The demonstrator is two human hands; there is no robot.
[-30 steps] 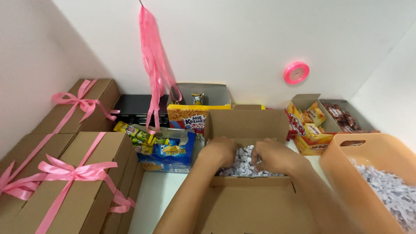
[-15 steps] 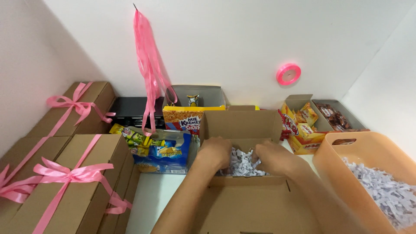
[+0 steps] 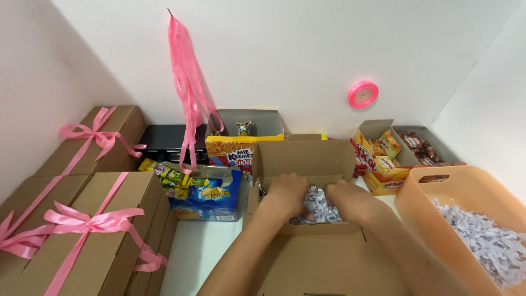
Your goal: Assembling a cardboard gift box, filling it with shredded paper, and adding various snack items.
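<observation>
Left hand: My left hand [image 3: 286,193] was cupped, fingers curled down into the shredded paper [image 3: 318,205], gripping a clump of it inside the open cardboard box [image 3: 307,159].
Right hand: My right hand [image 3: 350,198] lay on the other side of the same heap, fingers bent into the shreds, the two hands close together with the paper bunched between them.
Why so held: By my reading, both hands pressed from either side to keep the loose strips gathered and low in the box rather than spilling over its front wall.
Shredded paper: White with grey flecks, thin and crinkled, piled as a small mound in the middle of the box; it looked light and springy.
Open cardboard box: Plain brown, its back flap upright and its side flaps turned out, standing on the white counter [image 3: 203,246] directly before me.
Right of the box: An orange bin [image 3: 433,205] held more of the same shreds, probably kept just beside the box for easy reach.
Left of the box: A blue snack carton [image 3: 211,197] stood just beside it; farther left, closed brown boxes tied with pink ribbon bows [image 3: 87,222] were stacked.
Behind the box: Pink ribbon strands [image 3: 183,71] hung on the wall, and a pink ribbon roll [image 3: 362,94] was fixed there too.
</observation>
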